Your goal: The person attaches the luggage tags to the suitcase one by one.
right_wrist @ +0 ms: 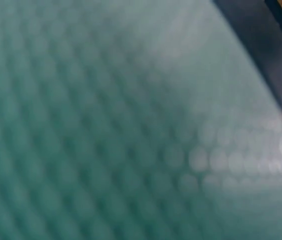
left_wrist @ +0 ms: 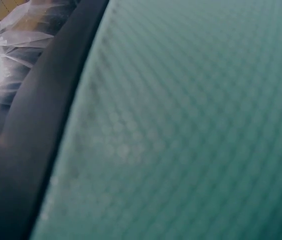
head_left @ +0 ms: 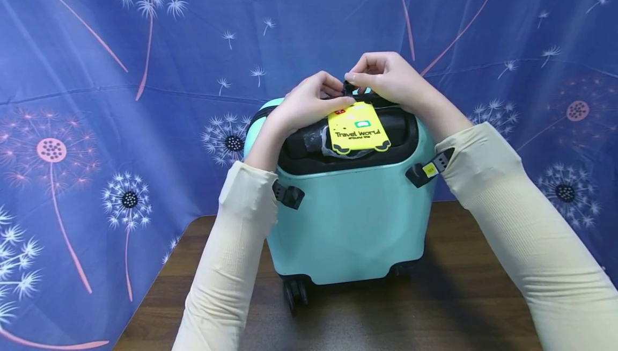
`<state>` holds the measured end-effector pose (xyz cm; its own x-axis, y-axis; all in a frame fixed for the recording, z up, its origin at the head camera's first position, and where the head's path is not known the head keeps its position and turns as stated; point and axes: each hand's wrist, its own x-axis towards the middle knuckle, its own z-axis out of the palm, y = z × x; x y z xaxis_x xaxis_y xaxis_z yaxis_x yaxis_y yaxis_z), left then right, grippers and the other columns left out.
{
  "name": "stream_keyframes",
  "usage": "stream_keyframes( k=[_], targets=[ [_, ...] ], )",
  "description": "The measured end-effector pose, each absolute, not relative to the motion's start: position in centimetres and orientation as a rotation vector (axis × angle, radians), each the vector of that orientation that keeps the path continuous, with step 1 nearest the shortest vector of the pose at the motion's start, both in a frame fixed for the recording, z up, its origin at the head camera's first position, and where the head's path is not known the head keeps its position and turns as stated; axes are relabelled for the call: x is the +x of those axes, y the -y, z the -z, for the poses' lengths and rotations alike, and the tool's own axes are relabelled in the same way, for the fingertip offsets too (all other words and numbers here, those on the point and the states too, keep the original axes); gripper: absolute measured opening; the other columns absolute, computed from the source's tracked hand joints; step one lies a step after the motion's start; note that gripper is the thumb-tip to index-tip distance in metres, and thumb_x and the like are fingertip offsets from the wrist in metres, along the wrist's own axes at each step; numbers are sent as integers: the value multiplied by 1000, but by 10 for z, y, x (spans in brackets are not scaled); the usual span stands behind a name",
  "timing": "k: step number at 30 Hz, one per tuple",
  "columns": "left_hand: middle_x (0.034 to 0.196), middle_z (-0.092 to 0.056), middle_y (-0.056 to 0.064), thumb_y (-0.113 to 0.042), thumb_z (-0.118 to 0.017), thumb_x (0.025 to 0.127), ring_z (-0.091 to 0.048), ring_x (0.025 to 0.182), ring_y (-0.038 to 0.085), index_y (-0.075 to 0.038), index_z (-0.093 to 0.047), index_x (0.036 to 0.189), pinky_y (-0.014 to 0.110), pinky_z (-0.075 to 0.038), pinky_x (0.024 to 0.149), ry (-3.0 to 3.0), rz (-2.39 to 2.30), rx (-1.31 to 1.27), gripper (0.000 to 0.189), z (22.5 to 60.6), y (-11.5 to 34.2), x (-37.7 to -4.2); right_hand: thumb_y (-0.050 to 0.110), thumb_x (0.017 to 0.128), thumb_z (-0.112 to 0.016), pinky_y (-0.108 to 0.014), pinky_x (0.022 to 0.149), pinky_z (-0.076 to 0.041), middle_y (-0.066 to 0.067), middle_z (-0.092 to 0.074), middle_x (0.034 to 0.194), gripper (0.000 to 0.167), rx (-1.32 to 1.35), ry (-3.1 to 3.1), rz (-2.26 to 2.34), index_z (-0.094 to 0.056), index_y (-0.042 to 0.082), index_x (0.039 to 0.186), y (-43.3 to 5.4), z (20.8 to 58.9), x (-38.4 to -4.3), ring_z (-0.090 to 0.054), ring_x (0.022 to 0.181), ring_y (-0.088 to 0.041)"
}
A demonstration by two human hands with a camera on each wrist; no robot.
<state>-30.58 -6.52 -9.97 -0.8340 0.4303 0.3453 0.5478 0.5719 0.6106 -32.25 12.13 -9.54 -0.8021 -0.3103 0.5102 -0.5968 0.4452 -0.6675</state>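
Left hand (head_left: 309, 101) and right hand (head_left: 388, 80) meet fingertip to fingertip on top of the suitcase (head_left: 350, 217), both with fingers curled. Between the fingertips sits a small black strap (head_left: 348, 88), which both hands appear to pinch, though the grip itself is too small to make out with certainty. The yellow tag (head_left: 358, 128), printed "Travel World", lies flat just below the hands, its upper edge under the left thumb and its face turned up to the head camera.

The tag rests on the black top panel (head_left: 309, 155) of the suitcase, beneath both wrists; a crumpled clear plastic film (head_left: 316, 139) lies on this panel under the left hand. The teal shell stands upright in front of the person, between the two forearms, which wear cream sleeves (head_left: 521, 222). A black clip (head_left: 288, 195) sits on the shell beside the left forearm, and a second black clip with a small yellow label (head_left: 429, 168) beside the right forearm. A black wheel (head_left: 295, 292) shows at the bottom of the shell, nearest the person.

Both wrist views are filled by the blurred, dimpled teal shell (left_wrist: 191, 130) at close range, with a dark band (left_wrist: 36, 140) along one edge; the left view also catches the film (left_wrist: 18, 40).

The suitcase stands on a dark wooden table (head_left: 434, 308). A blue cloth (head_left: 96, 99) printed with dandelions hangs behind and to either side of the hands.
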Motion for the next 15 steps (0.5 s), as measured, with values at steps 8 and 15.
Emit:
stream_keyframes(
  k=[8,15],
  targets=[
    [116,-59,3,-33,-65,88,-58,103,9,-9,-52,118,19,-43,91,2630,1115,-841,40,100,65,-306,28,91,-61,-25,63,-38,9,-58,75,17,738,2397,-1270,-66,11,89,-122,95,-321,-52,74,-13],
    [118,-60,6,-28,-66,87,-59,104,12,-6,-52,120,19,-44,91,2606,1169,-847,42,100,65,-306,34,94,-56,-27,69,-38,9,-58,82,25,717,2440,-1269,-65,12,101,-122,95,-321,-52,77,-12]
  ],
)
